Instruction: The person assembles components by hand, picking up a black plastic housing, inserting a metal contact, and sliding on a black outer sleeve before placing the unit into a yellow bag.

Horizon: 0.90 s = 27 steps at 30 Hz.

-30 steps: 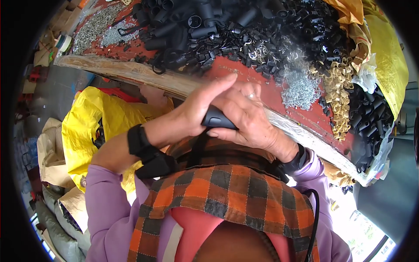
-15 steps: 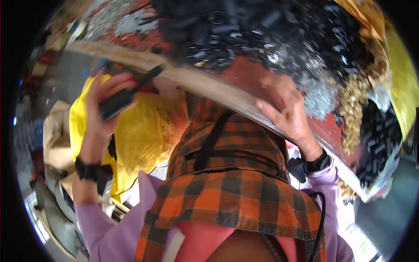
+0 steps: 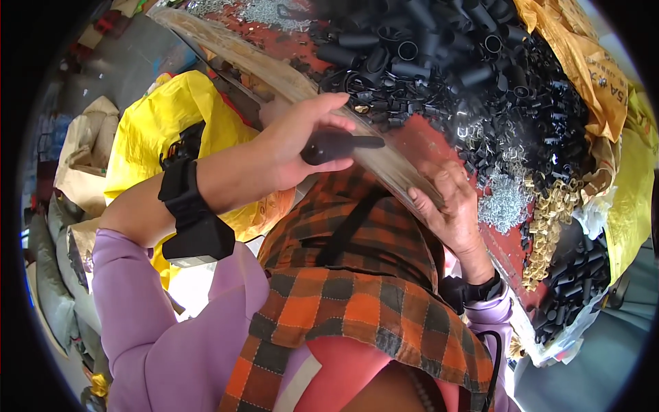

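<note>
My left hand (image 3: 298, 134) is closed round a black plastic part (image 3: 333, 147) with a rounded body and a narrow, flat stem pointing right. It holds the part over the wooden front edge (image 3: 274, 72) of a red table (image 3: 422, 137). My right hand (image 3: 453, 209) rests at that edge further right. Its fingers are bent and its thumb stands apart, with nothing visible between them. Loose black tubes (image 3: 374, 60) and small black pieces are heaped beyond both hands. Nearest my right hand lies a pile of small silvery metal pieces (image 3: 504, 202).
Brass-coloured clips (image 3: 546, 247) and more black cylinders (image 3: 573, 285) lie at the table's right. An orange-brown sack (image 3: 583, 75) and a yellow-green sack (image 3: 631, 192) border that side. Left of me stand a yellow bag (image 3: 158, 117) and an opened brown paper sack (image 3: 89, 165).
My left hand has swung right with the black part, from above the yellow bag to the table edge. My right hand stays at the edge, nearly unmoved. The view has turned slightly.
</note>
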### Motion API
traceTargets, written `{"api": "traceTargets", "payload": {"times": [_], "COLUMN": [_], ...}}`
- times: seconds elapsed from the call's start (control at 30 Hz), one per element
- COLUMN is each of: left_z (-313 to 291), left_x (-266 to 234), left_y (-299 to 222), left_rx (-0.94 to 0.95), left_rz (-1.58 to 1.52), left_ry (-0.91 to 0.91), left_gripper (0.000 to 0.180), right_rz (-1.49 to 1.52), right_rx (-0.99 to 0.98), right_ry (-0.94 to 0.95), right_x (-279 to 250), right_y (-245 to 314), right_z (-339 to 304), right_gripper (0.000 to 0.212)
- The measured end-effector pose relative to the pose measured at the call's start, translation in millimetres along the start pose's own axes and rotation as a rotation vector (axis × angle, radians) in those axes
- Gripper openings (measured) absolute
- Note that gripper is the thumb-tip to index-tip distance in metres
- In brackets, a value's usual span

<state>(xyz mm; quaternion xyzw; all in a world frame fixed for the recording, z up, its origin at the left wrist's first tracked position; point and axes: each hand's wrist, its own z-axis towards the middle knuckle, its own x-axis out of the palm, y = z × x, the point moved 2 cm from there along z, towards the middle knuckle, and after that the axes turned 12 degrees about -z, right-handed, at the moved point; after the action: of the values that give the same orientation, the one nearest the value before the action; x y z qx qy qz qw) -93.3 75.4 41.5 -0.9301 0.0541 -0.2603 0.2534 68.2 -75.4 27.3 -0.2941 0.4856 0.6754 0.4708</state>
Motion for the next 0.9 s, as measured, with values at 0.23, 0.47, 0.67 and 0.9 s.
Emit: {"api": "traceTargets", "payload": {"times": [0.23, 0.47, 0.67, 0.9], "left_z": [-21, -72, -62, -17], "left_x": [-36, -199, -209, -28], "left_y": [-35, -115, -122, -64], "left_rx": [0.004, 0.074, 0.593, 0.938], "left_rz": [0.104, 0.996, 1.848, 1.571], "left_ry": [0.196, -0.146, -0.280, 0.333], "left_gripper": [0.040, 0.040, 0.036, 0.023], "right_rz": [-0.044, -0.268, -0.399, -0.509], "right_rx": [0.001, 0.277, 0.345, 0.360], "right_ry": [-0.017, 0.106, 0.038, -0.026], "right_x": [-4, -1, 5, 20], "right_y": [-3, -63, -75, -90], "right_z": [11, -11, -10, -5], "right_gripper": [0.022, 0.011, 0.010, 0.007]}}
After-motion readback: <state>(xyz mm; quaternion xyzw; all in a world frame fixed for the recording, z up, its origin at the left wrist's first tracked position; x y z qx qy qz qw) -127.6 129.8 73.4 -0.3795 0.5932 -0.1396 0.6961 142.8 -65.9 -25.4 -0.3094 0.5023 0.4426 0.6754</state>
